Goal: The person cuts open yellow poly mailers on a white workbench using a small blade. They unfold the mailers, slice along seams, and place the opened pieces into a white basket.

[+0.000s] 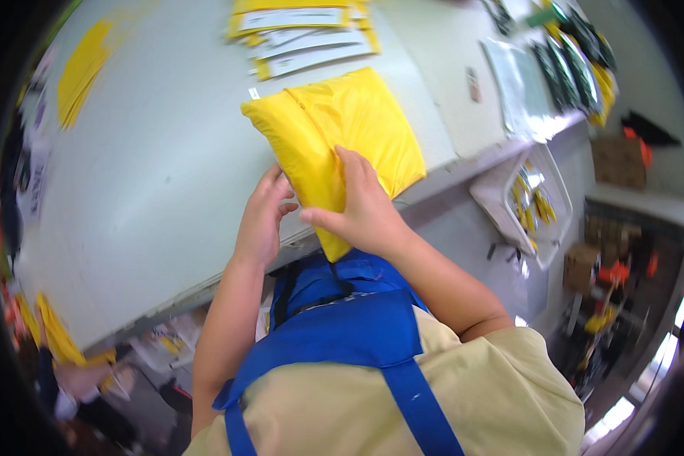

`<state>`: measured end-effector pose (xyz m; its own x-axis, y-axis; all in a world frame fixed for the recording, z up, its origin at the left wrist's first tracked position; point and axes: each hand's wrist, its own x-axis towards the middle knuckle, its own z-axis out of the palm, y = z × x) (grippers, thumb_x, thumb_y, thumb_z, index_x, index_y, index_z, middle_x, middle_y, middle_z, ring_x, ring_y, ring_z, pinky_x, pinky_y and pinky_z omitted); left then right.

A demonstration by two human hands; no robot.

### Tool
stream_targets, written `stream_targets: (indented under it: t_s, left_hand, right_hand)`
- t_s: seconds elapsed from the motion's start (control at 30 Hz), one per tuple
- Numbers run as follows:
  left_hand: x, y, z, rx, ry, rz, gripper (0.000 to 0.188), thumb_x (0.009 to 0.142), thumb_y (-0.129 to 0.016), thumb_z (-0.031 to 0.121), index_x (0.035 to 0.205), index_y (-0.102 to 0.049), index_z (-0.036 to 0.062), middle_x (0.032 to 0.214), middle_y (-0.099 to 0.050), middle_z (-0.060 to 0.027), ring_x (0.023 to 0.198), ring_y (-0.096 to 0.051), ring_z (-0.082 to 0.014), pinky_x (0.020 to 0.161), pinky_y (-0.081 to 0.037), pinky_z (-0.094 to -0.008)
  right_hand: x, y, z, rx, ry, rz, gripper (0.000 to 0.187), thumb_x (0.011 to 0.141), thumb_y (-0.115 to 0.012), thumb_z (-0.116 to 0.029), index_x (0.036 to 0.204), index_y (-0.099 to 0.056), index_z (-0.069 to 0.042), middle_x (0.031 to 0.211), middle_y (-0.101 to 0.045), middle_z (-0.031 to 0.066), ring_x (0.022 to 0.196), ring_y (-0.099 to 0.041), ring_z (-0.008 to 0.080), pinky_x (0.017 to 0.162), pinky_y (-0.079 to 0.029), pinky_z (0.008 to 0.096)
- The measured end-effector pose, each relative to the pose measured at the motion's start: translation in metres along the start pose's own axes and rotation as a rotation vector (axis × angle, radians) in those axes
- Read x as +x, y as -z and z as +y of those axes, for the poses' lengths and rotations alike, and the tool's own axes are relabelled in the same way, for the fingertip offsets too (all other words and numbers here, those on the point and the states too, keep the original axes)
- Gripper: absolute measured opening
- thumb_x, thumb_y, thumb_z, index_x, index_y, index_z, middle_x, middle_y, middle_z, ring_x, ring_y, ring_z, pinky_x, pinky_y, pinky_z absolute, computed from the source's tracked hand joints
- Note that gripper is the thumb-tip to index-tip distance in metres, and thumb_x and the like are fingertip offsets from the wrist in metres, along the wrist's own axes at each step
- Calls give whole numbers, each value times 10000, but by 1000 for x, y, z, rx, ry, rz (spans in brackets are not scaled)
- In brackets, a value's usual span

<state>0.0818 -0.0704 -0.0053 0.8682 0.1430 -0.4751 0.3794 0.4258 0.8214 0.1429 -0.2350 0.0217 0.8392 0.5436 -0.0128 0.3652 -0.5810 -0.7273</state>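
A puffy, folded bundle of shiny yellow fabric lies on the table in front of me, its near end reaching over the table edge toward my apron. A small white tag shows at its far left corner. My right hand rests on top of the fabric, thumb spread away from the fingers. At the bundle's left edge is my left hand, its fingers loosely bent and apart, with some fingertips partly hidden by the fabric. What kind of article the bundle is, I cannot tell.
A stack of yellow packets with white labels lies beyond the bundle. More yellow pieces are far left. Clear and dark packages sit at the right end, above a white bin with yellow items. Another person's arm shows lower left.
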Motion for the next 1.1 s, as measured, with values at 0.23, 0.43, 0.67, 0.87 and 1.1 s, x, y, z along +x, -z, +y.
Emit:
stream_targets:
  t_s: [0.23, 0.43, 0.67, 0.87, 1.1]
  left_hand:
    - [-30, -137, 24, 667, -480, -808, 688, 869, -614, 303, 1453, -302, 114, 1492, -253, -178, 1343, -326, -312, 1043, -359, -383]
    - [-29, -133, -20, 768, -275, -654, 563, 852, -618, 178, 1377, -427, 107, 1457, -304, -146, 1221, -462, -254, 972, -425, -353]
    - [-98, -11, -92, 646, -85, -26, 409, 873, -583, 100, 1273, -507, 57, 1280, -506, -113, 1066, -572, -226, 862, -480, -335]
    - [-209, 75, -253, 411, 19, 697, 306, 863, -598, 134, 1146, -569, 19, 1104, -604, -161, 882, -639, -237, 789, -503, -317]
    - [-300, 46, -494, 284, 672, 837, 435, 800, -610, 229, 1190, -567, 42, 1137, -576, -258, 1065, -562, -379, 934, -448, -423]
  right_hand:
    - [-102, 189, 52, 363, -474, 385, 511, 700, -722, -81, 1181, -570, -6, 1002, -637, 63, 850, -609, 121, 744, -492, 264]
    - [-249, 324, 203, 990, -374, 1160, 463, 950, -445, -287, 1312, -425, 2, 1269, -505, 197, 1151, -516, 355, 966, -438, 466]
    - [-233, 272, 360, 781, -921, 1107, 374, 917, -522, -475, 974, -511, -106, 712, -527, 39, 624, -566, 211, 595, -532, 347]
    - [-147, 7, 203, 425, -930, -537, 350, 930, -542, -271, 1196, -524, -45, 1011, -613, 74, 858, -580, 145, 744, -455, 258]
    - [-109, -78, 83, 204, -412, -1060, 401, 936, -541, -160, 1292, -465, 7, 1101, -611, 94, 976, -591, 153, 840, -446, 261]
